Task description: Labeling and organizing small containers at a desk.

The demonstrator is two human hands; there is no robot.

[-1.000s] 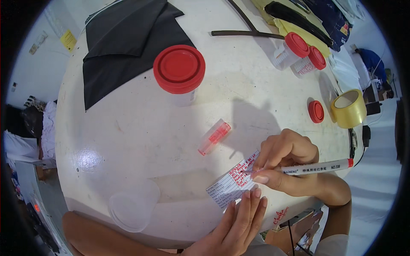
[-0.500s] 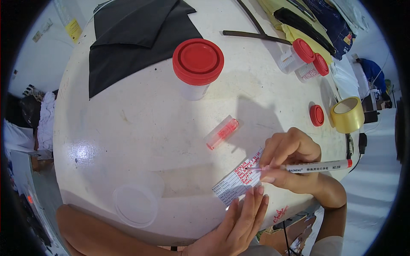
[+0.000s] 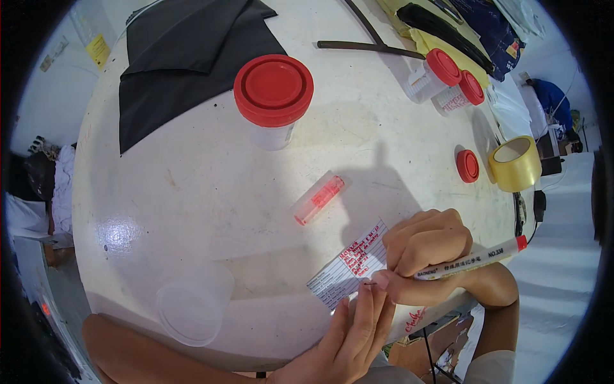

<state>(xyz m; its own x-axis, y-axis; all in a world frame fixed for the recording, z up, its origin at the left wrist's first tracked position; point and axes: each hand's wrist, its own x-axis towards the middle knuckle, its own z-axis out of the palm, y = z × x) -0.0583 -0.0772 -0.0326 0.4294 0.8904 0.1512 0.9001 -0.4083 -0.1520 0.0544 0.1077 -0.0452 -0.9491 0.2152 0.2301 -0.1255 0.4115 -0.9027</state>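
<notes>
A marker pen (image 3: 473,259) with a white barrel and a red end is gripped in my right hand (image 3: 425,253), fingers curled round it. Its thin tip points down-left, close to the fingertips of my left hand (image 3: 352,336). Those fingers lie stretched out over the lower edge of a printed paper slip (image 3: 327,287) lined in grey, pressing it to the table. Red handwriting covers the slip's upper middle; my right hand hides its right end. Just beyond the slip lies a small clear tube (image 3: 318,200) with red marks on it.
A large red-lidded jar (image 3: 274,93) stands on the white table (image 3: 192,192). Two smaller red-lidded jars (image 3: 435,77), a loose red lid (image 3: 468,166) and a tape roll (image 3: 515,163) are at right. A clear open container (image 3: 195,310) sits near left; black sheeting (image 3: 173,70) lies far left.
My right hand and the pen have moved down across the slip, bringing the tip near my left fingertips. The pen now slants more. The whole view has shifted slightly.
</notes>
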